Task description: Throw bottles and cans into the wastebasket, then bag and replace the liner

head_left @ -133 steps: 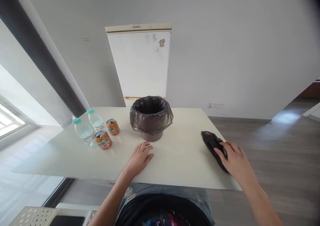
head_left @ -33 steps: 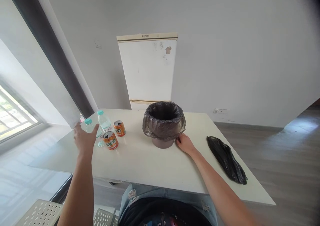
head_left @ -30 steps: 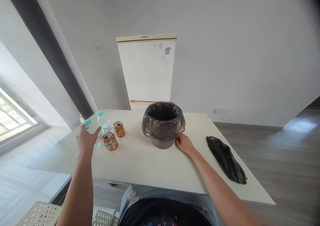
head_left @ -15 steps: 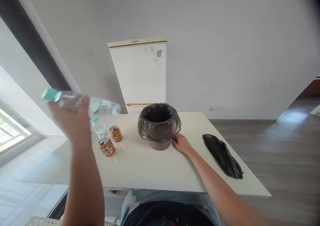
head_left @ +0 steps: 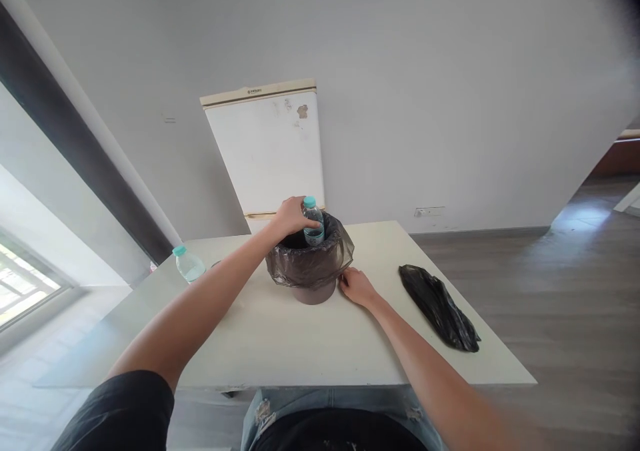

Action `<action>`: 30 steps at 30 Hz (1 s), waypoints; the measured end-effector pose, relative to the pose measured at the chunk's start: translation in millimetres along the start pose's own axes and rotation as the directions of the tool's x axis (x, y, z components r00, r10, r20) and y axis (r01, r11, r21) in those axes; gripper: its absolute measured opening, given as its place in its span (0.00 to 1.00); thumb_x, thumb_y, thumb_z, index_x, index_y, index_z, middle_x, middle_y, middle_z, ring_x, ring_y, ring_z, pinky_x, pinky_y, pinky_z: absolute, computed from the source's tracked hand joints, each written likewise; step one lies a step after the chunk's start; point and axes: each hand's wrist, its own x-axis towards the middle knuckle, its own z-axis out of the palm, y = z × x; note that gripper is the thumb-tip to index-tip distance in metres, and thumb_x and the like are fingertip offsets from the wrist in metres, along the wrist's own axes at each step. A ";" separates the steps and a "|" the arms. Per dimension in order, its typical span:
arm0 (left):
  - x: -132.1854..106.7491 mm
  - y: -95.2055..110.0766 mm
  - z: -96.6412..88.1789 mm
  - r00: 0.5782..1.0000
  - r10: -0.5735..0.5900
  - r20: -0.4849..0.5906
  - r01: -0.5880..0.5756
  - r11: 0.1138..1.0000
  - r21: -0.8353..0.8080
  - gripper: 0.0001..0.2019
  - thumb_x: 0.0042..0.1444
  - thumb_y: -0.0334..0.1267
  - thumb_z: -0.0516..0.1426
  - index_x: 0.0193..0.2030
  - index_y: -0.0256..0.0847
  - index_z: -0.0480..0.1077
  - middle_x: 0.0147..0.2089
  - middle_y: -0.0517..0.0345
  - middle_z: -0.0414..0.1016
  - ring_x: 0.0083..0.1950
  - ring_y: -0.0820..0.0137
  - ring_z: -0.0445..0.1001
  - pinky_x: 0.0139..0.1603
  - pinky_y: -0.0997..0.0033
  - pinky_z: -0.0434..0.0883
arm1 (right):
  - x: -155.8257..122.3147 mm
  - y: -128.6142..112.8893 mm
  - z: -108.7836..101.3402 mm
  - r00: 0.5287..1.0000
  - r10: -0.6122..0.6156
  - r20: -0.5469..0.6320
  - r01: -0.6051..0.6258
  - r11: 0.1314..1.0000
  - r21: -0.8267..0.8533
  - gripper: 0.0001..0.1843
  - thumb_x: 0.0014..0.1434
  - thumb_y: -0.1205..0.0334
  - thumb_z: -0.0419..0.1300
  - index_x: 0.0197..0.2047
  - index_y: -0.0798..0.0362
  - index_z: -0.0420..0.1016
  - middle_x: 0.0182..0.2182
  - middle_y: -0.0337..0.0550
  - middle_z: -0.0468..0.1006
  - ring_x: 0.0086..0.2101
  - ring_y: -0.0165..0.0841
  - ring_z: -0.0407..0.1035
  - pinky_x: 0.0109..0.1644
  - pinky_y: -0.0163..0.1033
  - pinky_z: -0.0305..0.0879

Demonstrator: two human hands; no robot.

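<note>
Head view: your left hand (head_left: 290, 216) is closed around a water bottle (head_left: 313, 223), with the fingers wrapped about its upper body just under the teal cap. The bottle stands upright. Its lower part sits inside the mouth of the bin (head_left: 313, 294), below the rim, while the cap and shoulder stick out above. From this angle you cannot tell whether the base of the bottle touches anything inside.

Your left arm stretches across the desk (head_left: 280, 334) from the near left corner to the bin. A dark liner (head_left: 300, 271) is folded over the bin's rim and hangs loosely down its outside, leaving only the brown foot bare.

Your right hand (head_left: 356, 286) lies palm down on the desk just right of the bin. Its fingers are loosely spread and grip nothing, and the fingertips reach the foot of the bin under the hanging edge of the liner.

A second bottle (head_left: 188, 264) with the same teal cap stands upright near the far left edge of the desk, well apart from the bin. A crumpled black bag (head_left: 439, 299) lies flat on the right side of the desk, apart from your right hand. Behind the desk, a white fridge (head_left: 267, 151) stands against the wall.
</note>
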 end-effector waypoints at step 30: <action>31.1 -0.3 34.2 0.898 -0.023 0.439 -0.265 0.769 0.582 0.23 0.44 0.45 0.76 0.46 0.38 0.81 0.51 0.36 0.81 0.54 0.43 0.80 0.53 0.53 0.74 | 2.2 3.0 1.8 1.000 -0.019 -0.006 0.020 0.999 0.044 0.10 0.61 0.70 0.54 0.42 0.51 0.74 0.42 0.46 0.80 0.42 0.38 0.73 0.46 0.37 0.59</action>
